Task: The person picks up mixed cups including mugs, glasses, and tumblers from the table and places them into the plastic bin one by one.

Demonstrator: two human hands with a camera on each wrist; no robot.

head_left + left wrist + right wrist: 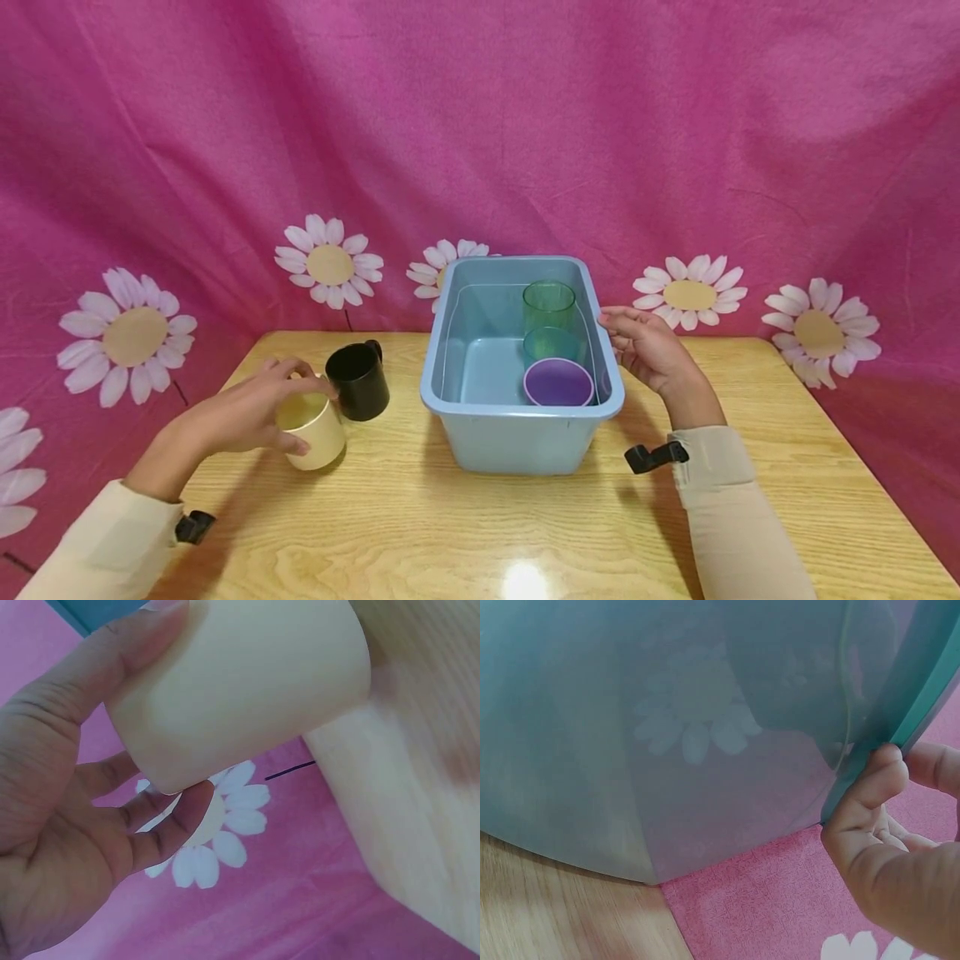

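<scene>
My left hand (251,408) holds a cream cup (321,437) at the left of the table, thumb on its near side and fingers over the far side. The left wrist view shows the plain wall of that cup (247,697) between thumb and fingers; no handle can be seen. Just behind it stands a black mug (360,385), its handle at the back right. My right hand (651,346) pinches the right rim of a blue plastic tub (517,442). Along the tub's right side sit a green clear tumbler (550,304), a teal tumbler (552,342) and a purple cup (558,383).
The wooden table (420,533) carries the tub at its middle. A pink cloth (480,125) printed with white daisies hangs behind and at both sides. On each sleeve, a black camera mount (656,456) sticks out at the wrist.
</scene>
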